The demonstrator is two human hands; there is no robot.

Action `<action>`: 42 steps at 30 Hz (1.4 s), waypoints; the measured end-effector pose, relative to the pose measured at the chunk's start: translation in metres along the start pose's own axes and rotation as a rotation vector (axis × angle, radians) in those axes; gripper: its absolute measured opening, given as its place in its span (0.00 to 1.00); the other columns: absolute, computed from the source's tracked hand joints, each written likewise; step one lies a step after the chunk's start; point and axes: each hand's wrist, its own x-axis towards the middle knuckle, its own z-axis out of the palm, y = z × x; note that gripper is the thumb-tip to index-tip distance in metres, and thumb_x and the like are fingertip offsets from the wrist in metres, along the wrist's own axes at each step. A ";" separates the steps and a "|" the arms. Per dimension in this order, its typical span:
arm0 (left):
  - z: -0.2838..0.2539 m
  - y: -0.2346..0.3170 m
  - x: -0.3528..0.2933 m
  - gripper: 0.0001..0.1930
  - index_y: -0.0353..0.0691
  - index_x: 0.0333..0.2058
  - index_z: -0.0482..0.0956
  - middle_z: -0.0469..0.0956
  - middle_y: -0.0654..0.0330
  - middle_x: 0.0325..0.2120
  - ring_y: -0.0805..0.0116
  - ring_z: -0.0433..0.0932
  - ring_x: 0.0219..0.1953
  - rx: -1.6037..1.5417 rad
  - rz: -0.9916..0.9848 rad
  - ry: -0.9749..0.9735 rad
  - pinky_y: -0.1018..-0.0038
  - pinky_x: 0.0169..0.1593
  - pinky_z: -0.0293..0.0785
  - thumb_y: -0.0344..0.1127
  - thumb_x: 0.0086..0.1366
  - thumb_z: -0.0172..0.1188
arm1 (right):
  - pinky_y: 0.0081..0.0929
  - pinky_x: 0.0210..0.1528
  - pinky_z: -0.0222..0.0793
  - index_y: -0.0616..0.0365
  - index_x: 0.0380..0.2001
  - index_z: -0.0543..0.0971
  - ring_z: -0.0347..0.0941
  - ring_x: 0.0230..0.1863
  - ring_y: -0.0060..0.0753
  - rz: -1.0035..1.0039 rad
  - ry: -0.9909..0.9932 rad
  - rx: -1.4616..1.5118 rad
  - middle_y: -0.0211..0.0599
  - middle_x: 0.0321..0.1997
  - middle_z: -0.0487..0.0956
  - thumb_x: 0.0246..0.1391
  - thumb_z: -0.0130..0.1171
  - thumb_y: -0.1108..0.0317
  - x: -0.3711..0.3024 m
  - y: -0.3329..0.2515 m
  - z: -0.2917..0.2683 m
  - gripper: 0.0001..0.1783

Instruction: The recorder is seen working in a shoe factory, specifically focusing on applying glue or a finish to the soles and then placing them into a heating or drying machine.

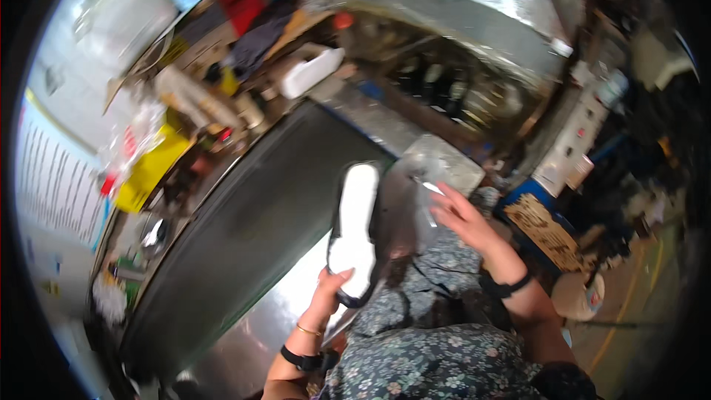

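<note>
My left hand grips the heel end of a shoe, thumb laid over its long white sole-shaped face. A black rim runs round that face, and the toe end points away from me. Whether the white face is the insole or the underside, I cannot tell. To the right, my right hand is raised with its fingers stretched and apart, near a curved metal surface. Small bright white streaks show by its fingertips; blur hides whether they are glints or a thin item.
A dark conveyor-like belt runs diagonally at left, beside shiny metal. Beyond it are a yellow box, a white piece and clutter. Several dark shapes sit in a recess. A blue crate and a pale bucket stand right.
</note>
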 end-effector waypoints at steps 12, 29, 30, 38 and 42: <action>0.199 -0.045 0.109 0.56 0.38 0.70 0.43 0.42 0.31 0.68 0.45 0.36 0.73 0.747 0.254 -0.936 0.63 0.70 0.43 0.39 0.51 0.74 | 0.33 0.58 0.67 0.56 0.57 0.71 0.73 0.57 0.40 -0.031 0.244 -0.641 0.45 0.54 0.76 0.53 0.66 0.62 -0.084 -0.024 -0.041 0.29; 0.231 -0.069 0.098 0.42 0.35 0.62 0.63 0.46 0.34 0.67 0.40 0.44 0.71 0.803 0.539 -0.649 0.59 0.69 0.51 0.33 0.49 0.73 | 0.31 0.64 0.61 0.57 0.67 0.59 0.65 0.66 0.42 -0.184 0.484 -0.552 0.52 0.64 0.68 0.60 0.57 0.67 -0.127 0.025 -0.052 0.34; 0.238 -0.068 0.106 0.39 0.36 0.60 0.67 0.49 0.36 0.67 0.41 0.46 0.71 0.963 0.666 -0.591 0.59 0.69 0.53 0.33 0.48 0.74 | 0.30 0.64 0.60 0.58 0.68 0.56 0.64 0.66 0.40 -0.231 0.568 -0.748 0.52 0.64 0.68 0.60 0.56 0.67 -0.137 0.034 -0.042 0.36; 0.264 -0.048 0.124 0.27 0.34 0.57 0.67 0.79 0.55 0.41 0.66 0.79 0.41 0.318 -0.193 -0.609 0.72 0.44 0.77 0.23 0.57 0.64 | 0.22 0.47 0.70 0.63 0.59 0.69 0.74 0.43 0.27 0.222 0.482 0.396 0.35 0.47 0.79 0.68 0.43 0.46 -0.125 0.073 -0.118 0.31; 0.233 -0.077 0.111 0.28 0.35 0.58 0.65 0.78 0.57 0.37 0.72 0.77 0.37 0.269 -0.190 -0.605 0.76 0.43 0.74 0.24 0.60 0.63 | 0.45 0.46 0.71 0.63 0.49 0.76 0.78 0.42 0.50 0.321 0.704 0.012 0.41 0.44 0.82 0.70 0.33 0.46 -0.095 0.080 -0.058 0.32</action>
